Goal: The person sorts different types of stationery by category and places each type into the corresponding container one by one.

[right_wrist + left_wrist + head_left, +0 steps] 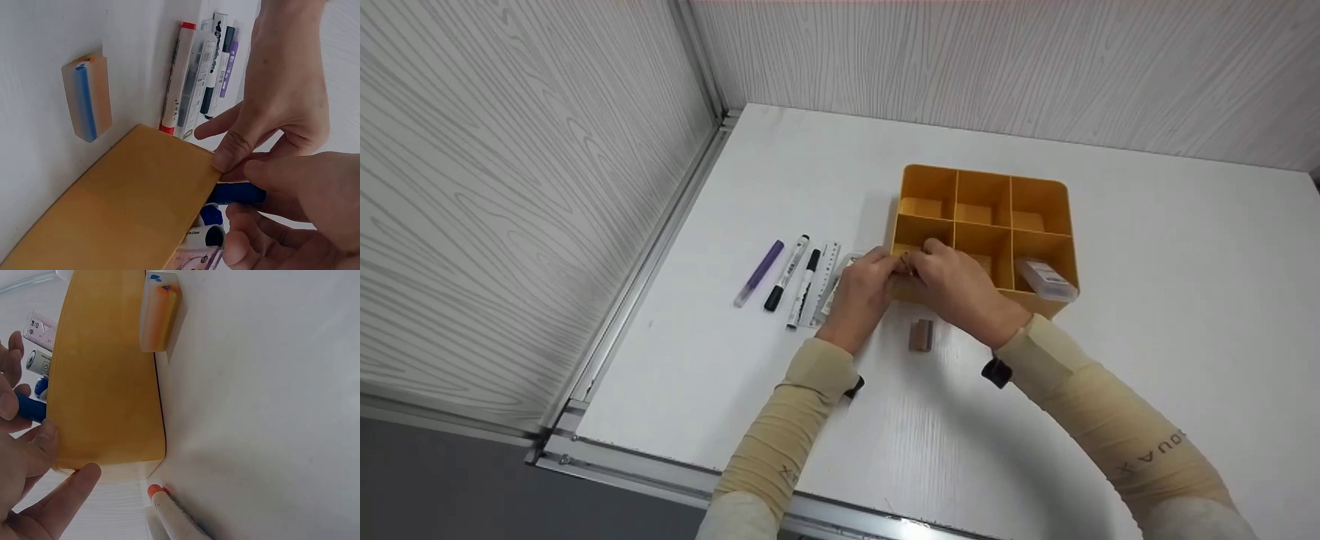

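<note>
A yellow six-compartment storage box [1039,300] stands on the table with both hands at its near left compartment. My left hand [864,289] grips the rim at the near left corner, its thumb and a finger against the walls in the left wrist view. My right hand [960,289] pinches a blue cylindrical pen or marker end [239,193] above the rim; its lower part is hidden in the box. Beside it in that compartment show another blue end [212,215], a white cylinder [203,237] and a clear pinkish item [194,259].
Left of the box lie a purple pen [760,271], two black-capped markers, a clear ruler [825,274] and a red-ended marker [179,79]. A small orange-and-blue block [921,335] is in front. A translucent case [1046,279] leans in the near right compartment.
</note>
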The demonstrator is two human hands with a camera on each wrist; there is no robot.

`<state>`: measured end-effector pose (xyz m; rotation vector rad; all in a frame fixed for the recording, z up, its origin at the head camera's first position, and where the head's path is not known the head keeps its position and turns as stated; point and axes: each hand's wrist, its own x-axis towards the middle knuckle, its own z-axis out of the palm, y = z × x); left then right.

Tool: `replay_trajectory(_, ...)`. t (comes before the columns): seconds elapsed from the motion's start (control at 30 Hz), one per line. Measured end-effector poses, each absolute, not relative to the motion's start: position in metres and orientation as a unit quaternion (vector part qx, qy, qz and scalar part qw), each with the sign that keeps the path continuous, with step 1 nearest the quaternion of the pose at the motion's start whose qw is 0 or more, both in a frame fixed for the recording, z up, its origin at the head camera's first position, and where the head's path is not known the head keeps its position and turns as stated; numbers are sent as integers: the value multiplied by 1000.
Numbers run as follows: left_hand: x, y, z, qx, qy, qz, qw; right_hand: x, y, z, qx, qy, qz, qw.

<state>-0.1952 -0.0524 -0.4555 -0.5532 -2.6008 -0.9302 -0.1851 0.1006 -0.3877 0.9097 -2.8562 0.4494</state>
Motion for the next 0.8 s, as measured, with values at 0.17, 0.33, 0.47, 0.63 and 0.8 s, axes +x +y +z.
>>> replay_trajectory(0.17,-196,-51,-456,-193,-910,-330,157,-188,99,-390,303,-941,143,46)
replay_trajectory(0.33,-197,-51,-458,-200,-903,-337,176,-188,97,-393,285,-949,109,73)
replay_trajectory(0.47,-197,-51,-458,-203,-899,-343,181,-187,96,-394,277,-953,92,82)
replay_trajectory(0.63,-196,-51,-457,-200,-903,-340,170,-185,100,-394,280,-952,93,78)
replay_trajectory(0.8,-196,-51,-457,-200,-905,-333,175,-183,108,-390,287,-944,141,88)
